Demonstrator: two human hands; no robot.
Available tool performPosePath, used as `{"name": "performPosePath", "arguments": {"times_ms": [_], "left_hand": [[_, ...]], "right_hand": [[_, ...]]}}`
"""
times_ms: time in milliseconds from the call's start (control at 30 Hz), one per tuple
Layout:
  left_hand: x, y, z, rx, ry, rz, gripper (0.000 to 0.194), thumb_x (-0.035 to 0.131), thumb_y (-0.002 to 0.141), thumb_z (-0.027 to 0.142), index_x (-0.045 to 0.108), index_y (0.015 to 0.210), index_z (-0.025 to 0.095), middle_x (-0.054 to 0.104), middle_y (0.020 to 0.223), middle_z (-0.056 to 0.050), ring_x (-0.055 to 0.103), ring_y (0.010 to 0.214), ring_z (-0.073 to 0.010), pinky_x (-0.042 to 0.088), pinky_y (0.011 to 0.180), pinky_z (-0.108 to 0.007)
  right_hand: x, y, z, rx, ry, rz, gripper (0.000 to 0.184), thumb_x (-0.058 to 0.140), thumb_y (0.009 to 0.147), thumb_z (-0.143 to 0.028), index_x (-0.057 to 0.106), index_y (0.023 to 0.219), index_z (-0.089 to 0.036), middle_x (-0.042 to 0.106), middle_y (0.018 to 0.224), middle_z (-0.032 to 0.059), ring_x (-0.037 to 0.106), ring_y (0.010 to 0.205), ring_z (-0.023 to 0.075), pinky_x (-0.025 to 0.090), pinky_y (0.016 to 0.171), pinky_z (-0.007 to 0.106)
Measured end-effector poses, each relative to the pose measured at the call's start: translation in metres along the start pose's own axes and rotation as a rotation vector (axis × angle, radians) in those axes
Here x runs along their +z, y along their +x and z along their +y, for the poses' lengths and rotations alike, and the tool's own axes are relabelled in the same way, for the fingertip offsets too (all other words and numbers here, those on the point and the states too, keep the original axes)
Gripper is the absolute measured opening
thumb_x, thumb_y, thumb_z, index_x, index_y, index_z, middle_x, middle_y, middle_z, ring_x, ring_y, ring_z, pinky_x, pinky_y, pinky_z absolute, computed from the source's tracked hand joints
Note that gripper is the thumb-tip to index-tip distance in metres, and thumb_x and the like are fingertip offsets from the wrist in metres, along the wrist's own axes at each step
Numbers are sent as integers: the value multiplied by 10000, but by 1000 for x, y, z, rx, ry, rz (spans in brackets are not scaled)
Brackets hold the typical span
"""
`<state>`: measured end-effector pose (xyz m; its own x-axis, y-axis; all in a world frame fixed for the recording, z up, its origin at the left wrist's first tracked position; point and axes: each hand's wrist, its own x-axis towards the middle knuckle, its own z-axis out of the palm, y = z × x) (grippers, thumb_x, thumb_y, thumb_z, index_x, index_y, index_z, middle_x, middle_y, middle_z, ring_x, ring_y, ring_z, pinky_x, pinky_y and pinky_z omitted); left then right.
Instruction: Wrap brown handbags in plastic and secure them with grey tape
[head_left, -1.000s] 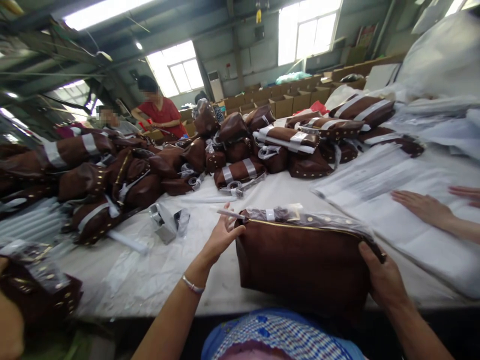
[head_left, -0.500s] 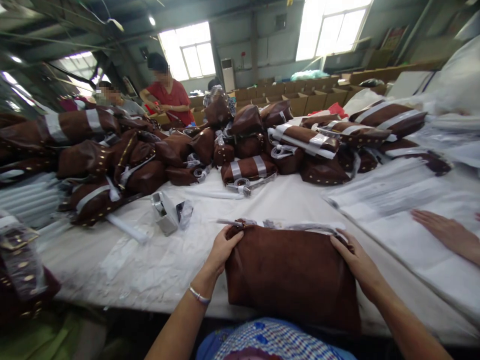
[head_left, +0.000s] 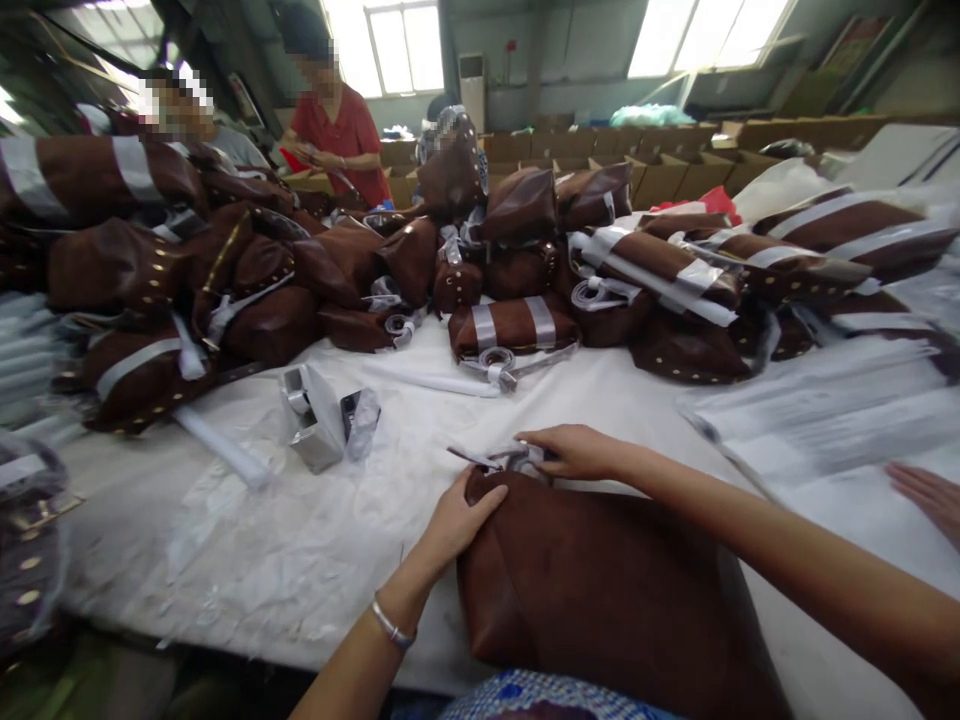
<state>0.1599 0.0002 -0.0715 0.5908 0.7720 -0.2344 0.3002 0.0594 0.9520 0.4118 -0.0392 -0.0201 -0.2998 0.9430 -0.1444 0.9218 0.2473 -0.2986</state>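
A large brown leather bag point(head_left: 600, 590) lies at the table's near edge, right in front of me. My left hand point(head_left: 461, 515) grips its upper left corner, thumb on the near face and fingers behind. Reaching across the bag's far edge, my right hand point(head_left: 574, 452) closes on a plastic-wrapped strap point(head_left: 525, 457) near that same corner. Its fingertips are partly hidden behind the bag and the wrapping. Left of the bag stand a metal tape dispenser point(head_left: 311, 420) and a dark phone-like item in clear plastic point(head_left: 361, 422).
Brown studded bags with plastic-wrapped parts are heaped along the far side, one taped bag point(head_left: 514, 328) closest. White foam sheets point(head_left: 840, 430) lie at right, under another person's hand point(head_left: 926, 500). A person in red point(head_left: 341, 135) stands beyond the heap, before cardboard boxes point(head_left: 675, 165).
My right hand has left the bag's right corner and moved left along its far edge to the wrapped strap. My left hand keeps its corner; the view has shifted.
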Motion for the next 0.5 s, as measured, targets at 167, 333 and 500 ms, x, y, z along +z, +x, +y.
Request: {"name": "performPosePath", "arguments": {"times_ms": [167, 333, 500], "left_hand": [[-1, 11, -8, -98, -65, -9, 620, 679, 840, 548, 571, 1342, 201, 567, 1432, -101, 483, 1365, -313, 310, 1194, -489], [-2, -3, -14, -232, -295, 15, 766, 649, 888, 504, 318, 1528, 244, 428, 1548, -99, 429, 1415, -271, 372, 1177, -445], [-2, -36, 11, 131, 162, 270, 617, 590, 938, 391, 371, 1499, 252, 427, 1548, -97, 453, 1398, -263, 431, 1135, -459]], "right_hand": [[18, 20, 12, 24, -54, 142, 318, 547, 958, -201, 648, 1259, -183, 672, 1257, 165, 631, 1158, 309, 484, 993, 471], [5, -34, -5, 27, 133, 367, 445, 555, 983, -336, 521, 1417, -245, 588, 1402, 107, 551, 1287, 270, 466, 1088, 457], [2, -126, -53, 63, 37, 205, 752, 524, 942, -607, 325, 1547, -207, 423, 1545, 115, 389, 1423, 331, 339, 1173, 570]]}}
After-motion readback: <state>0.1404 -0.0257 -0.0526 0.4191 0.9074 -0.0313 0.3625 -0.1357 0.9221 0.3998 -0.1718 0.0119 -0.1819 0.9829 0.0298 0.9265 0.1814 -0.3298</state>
